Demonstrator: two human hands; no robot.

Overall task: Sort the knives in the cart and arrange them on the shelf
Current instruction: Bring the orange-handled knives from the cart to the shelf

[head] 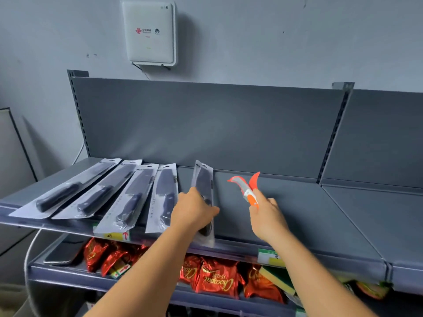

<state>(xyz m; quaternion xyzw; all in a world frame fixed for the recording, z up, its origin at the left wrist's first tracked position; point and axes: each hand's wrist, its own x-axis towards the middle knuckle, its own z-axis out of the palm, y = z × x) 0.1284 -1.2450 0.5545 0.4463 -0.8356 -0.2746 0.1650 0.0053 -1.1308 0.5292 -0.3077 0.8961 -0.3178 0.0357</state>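
Observation:
Several packaged black-handled knives lie side by side on the left part of the grey shelf. My left hand grips one more packaged black knife, holding it on edge just right of that row. My right hand holds up two small orange-and-white knives above the middle of the shelf, their blades fanned apart. The cart is out of view.
The shelf's grey back panel and slotted uprights rise behind. The lower shelf holds red foil snack bags, a yellow-green sponge and a dark phone. A white wall box hangs above.

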